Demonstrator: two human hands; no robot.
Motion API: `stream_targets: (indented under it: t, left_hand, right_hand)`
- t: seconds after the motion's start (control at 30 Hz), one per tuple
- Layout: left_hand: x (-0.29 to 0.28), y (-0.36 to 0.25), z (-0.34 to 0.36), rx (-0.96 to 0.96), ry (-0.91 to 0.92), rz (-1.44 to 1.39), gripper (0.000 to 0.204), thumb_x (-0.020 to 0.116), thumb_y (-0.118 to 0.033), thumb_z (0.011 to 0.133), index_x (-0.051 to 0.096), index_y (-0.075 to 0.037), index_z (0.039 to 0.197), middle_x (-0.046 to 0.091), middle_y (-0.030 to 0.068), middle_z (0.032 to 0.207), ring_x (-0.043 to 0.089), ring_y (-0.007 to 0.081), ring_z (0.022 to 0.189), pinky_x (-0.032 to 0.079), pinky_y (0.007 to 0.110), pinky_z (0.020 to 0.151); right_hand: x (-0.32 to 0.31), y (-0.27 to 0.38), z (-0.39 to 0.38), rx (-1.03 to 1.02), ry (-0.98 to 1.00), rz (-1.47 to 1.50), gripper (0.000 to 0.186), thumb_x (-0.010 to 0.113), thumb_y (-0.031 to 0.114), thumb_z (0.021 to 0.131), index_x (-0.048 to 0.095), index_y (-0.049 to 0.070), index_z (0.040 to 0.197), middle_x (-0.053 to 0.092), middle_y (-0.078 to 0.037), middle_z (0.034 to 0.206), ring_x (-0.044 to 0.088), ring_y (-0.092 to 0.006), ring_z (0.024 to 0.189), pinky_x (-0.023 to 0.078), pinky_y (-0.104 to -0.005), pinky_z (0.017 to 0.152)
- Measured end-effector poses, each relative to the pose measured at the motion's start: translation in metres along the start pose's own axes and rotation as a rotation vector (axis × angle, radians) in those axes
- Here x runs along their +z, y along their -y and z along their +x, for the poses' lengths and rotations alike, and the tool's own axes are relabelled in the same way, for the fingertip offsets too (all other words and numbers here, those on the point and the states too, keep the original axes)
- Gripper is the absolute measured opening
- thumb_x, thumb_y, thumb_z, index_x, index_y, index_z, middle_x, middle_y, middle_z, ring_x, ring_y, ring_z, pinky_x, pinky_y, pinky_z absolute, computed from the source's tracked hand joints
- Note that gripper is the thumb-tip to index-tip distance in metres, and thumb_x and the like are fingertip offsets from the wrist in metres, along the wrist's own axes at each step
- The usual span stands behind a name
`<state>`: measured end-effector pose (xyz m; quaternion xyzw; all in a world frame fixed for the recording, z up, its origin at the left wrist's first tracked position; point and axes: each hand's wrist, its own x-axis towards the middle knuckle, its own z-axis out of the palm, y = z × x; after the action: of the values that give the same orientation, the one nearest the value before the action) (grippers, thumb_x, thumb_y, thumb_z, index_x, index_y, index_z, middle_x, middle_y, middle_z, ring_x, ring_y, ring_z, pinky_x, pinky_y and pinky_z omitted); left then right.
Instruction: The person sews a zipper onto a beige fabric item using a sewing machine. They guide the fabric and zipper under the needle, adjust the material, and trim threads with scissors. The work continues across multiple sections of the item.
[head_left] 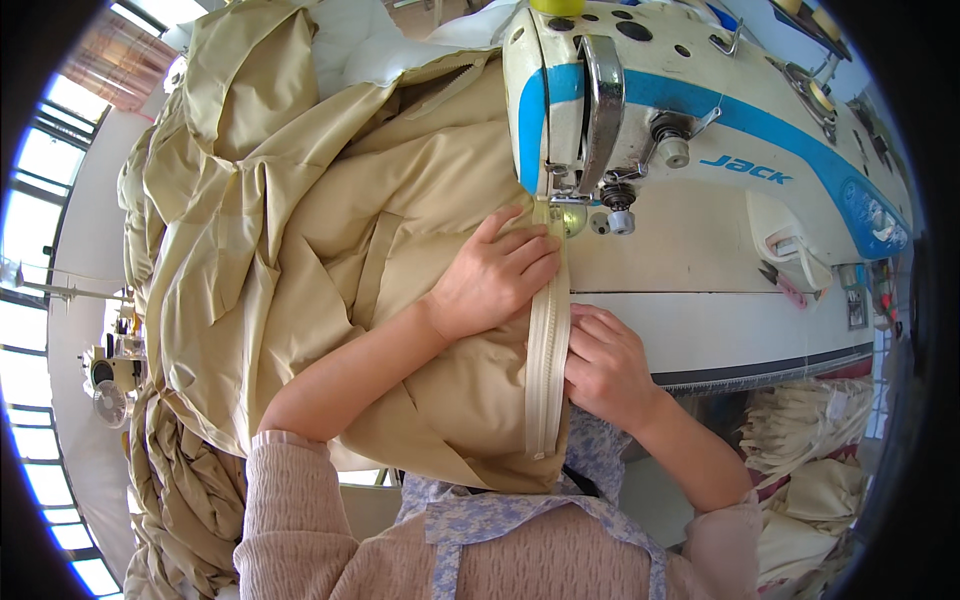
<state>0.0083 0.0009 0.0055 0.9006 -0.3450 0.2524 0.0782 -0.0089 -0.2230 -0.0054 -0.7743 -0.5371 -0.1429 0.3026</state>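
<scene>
A quilted khaki garment (280,250) spreads under a white and blue sewing machine (560,110), with a pale zipper (543,400) along its right edge, reaching up to the presser foot (565,197). My left hand (500,270) lies on the fabric just below the foot, its slightly bent fingers apart and resting on the upper zipper tape. Lower and to the right, my right hand (605,365) has its fingers curled around the zippered edge; the thumb is hidden.
Scissors with pink handles (790,295) lie on the machine table (700,330) at right. Stacked cream fabric pieces (800,430) are at lower right, heaped khaki fabric (185,500) at lower left. Another machine (115,375) stands at far left by windows.
</scene>
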Motion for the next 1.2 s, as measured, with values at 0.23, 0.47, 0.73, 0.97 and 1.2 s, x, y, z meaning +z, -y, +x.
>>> stream_targets:
  t: [0.23, 0.47, 0.73, 0.97, 1.2]
  left_hand:
    - [-0.033, -0.055, -0.021, -0.185, -0.012, -0.240, 0.035, 0.070, -0.008, 0.075, 0.069, 0.003, 0.109, 0.070, 0.0137, 0.118, 0.070, 0.0312, 0.106, 0.057, 0.044, 0.094]
    - [-0.053, -0.048, 0.004, -0.297, -0.003, -0.284, 0.021, 0.073, -0.009, 0.087, 0.071, -0.002, 0.107, 0.075, 0.0083, 0.114, 0.071, 0.0281, 0.110, 0.052, 0.045, 0.100]
    - [-0.022, -0.055, -0.015, -0.112, 0.052, -0.032, 0.024, 0.074, -0.013, 0.078, 0.073, -0.005, 0.100, 0.076, 0.0034, 0.108, 0.073, 0.0216, 0.106, 0.044, 0.048, 0.107]
    - [-0.007, -0.046, -0.021, -0.053, -0.069, -0.008, 0.024, 0.070, -0.014, 0.075, 0.071, -0.006, 0.097, 0.074, 0.0038, 0.107, 0.072, 0.0203, 0.102, 0.047, 0.043, 0.095]
    - [0.001, -0.015, -0.013, -0.021, -0.061, 0.022, 0.018, 0.072, -0.017, 0.082, 0.073, -0.008, 0.098, 0.075, 0.0015, 0.107, 0.073, 0.0184, 0.103, 0.046, 0.044, 0.099]
  right_hand:
    - [-0.003, 0.013, -0.032, -0.178, 0.053, 0.173, 0.031, 0.069, 0.011, 0.073, 0.073, 0.004, 0.103, 0.070, -0.007, 0.109, 0.068, -0.0252, 0.106, 0.058, -0.0372, 0.097]
    - [-0.002, 0.010, -0.031, -0.106, -0.037, 0.327, 0.027, 0.076, 0.012, 0.071, 0.075, 0.010, 0.099, 0.072, -0.001, 0.100, 0.071, -0.0203, 0.096, 0.060, -0.0321, 0.079]
    - [-0.001, 0.010, -0.032, -0.090, 0.008, 0.229, 0.037, 0.082, 0.017, 0.076, 0.080, 0.024, 0.112, 0.074, 0.002, 0.096, 0.072, -0.0194, 0.090, 0.062, -0.0317, 0.074]
    - [-0.002, 0.011, -0.029, -0.090, 0.029, 0.221, 0.038, 0.083, 0.015, 0.075, 0.080, 0.020, 0.112, 0.074, 0.000, 0.097, 0.072, -0.0211, 0.089, 0.062, -0.0324, 0.075]
    - [-0.002, 0.000, -0.008, -0.003, 0.068, 0.231, 0.037, 0.081, 0.012, 0.075, 0.079, 0.014, 0.112, 0.075, -0.004, 0.102, 0.071, -0.0237, 0.094, 0.061, -0.0349, 0.080]
